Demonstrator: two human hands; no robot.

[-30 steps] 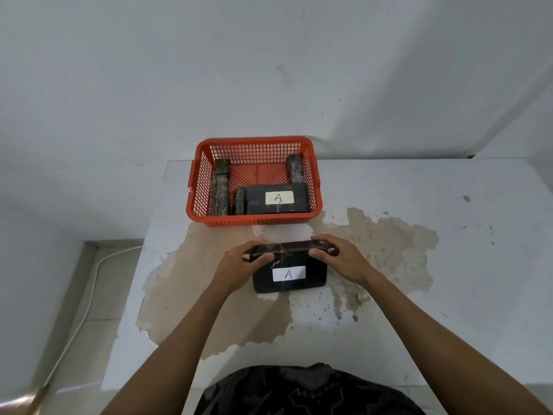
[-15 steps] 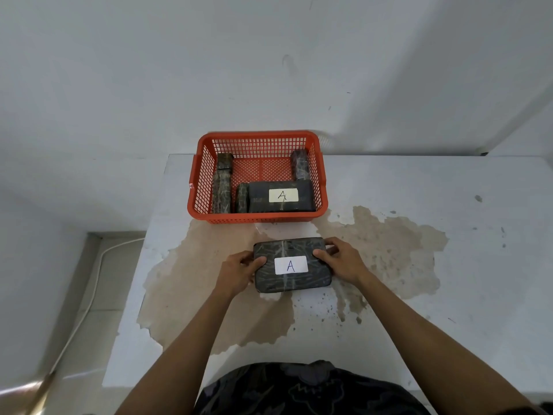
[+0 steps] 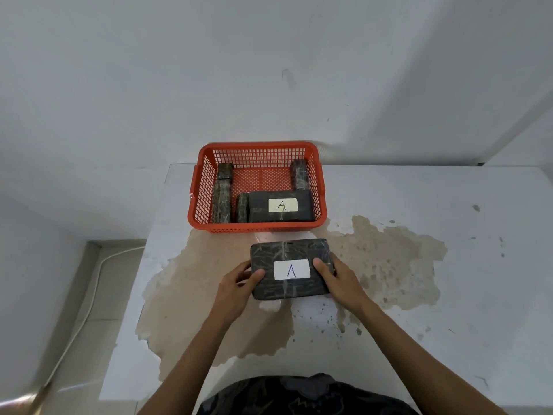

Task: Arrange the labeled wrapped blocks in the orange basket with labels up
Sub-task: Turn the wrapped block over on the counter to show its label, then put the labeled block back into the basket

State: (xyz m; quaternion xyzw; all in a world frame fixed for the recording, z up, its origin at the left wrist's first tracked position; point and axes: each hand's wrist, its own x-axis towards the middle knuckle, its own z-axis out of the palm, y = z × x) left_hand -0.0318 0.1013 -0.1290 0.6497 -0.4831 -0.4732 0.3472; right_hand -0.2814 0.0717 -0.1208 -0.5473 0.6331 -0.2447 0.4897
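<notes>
A white wall stands behind a white counter (image 3: 449, 295) marked by a broad brown stain (image 3: 209, 310). At nine o'clock, off the counter's edge, a pale cable (image 3: 89, 295) runs along the floor. Toward twelve o'clock sits the orange basket (image 3: 257, 227). Inside it, along its left wall, two dark wrapped blocks (image 3: 223, 199) stand on edge in a line; just right of them a shorter block (image 3: 242, 208) stands on edge, touching a flat block (image 3: 281, 205) that lies against the near wall with its white "A" label up. At the basket's far right corner another block (image 3: 300, 174) stands on edge.

Near the centre, between me and the basket, I hold a wrapped block (image 3: 291, 272) with its own "A" label (image 3: 291, 269) facing up. My left hand (image 3: 236, 287) is clamped on its left end, thumb on the top face. My right hand (image 3: 338, 280) is clamped on its right end, thumb pressing beside the label. I cannot tell whether the block rests on the counter or is lifted just clear of it.
</notes>
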